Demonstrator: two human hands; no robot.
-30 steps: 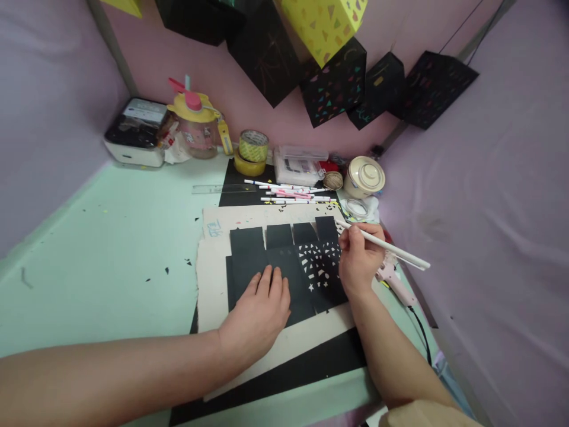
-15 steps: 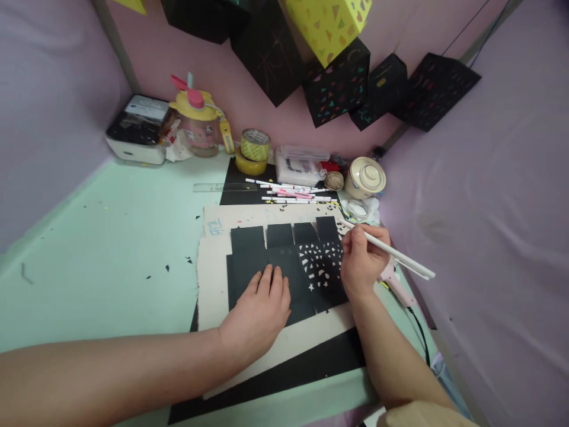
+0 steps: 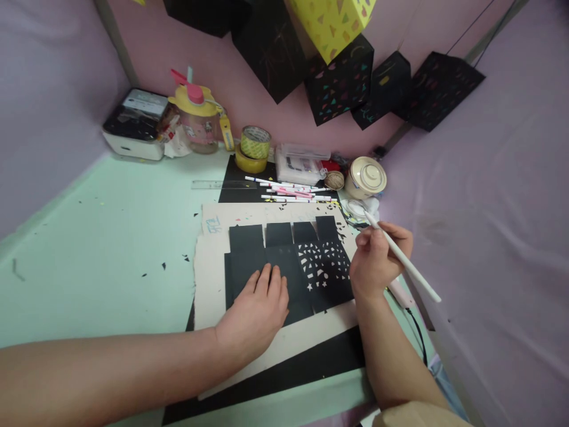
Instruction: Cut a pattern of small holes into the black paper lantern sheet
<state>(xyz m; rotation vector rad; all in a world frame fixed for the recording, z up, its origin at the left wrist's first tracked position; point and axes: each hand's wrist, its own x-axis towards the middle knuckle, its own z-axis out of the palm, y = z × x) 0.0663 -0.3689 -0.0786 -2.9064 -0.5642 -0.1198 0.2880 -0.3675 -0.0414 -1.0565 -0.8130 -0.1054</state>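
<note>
A flat sheet of black paper [image 3: 246,255] with tabs along its far edge lies before me. Its right-hand panel has many small cut-out shapes [image 3: 316,267], stars among them, with white showing through. My left hand [image 3: 255,305] rests palm down on the middle of the sheet, fingers stretched out. To the right of the sheet, my right hand [image 3: 377,258] is raised and closed round a slim white pen-shaped tool [image 3: 409,261]. Its tip points up and away to the left, apart from the paper; its kind is too small to tell. Beneath the sheet is a pale board [image 3: 213,243].
Behind the board lie several white markers [image 3: 293,188], a clear ruler [image 3: 213,185], tape rolls [image 3: 254,148], a plastic case [image 3: 300,163] and a lidded jar [image 3: 367,177]. A pink corded tool [image 3: 400,293] is right of my hand. Paper boxes [image 3: 342,80] hang overhead.
My right hand has moved right and lifted off the paper's right edge with the white pen-shaped tool, uncovering more cut-outs. My left hand stays in place on the paper.
</note>
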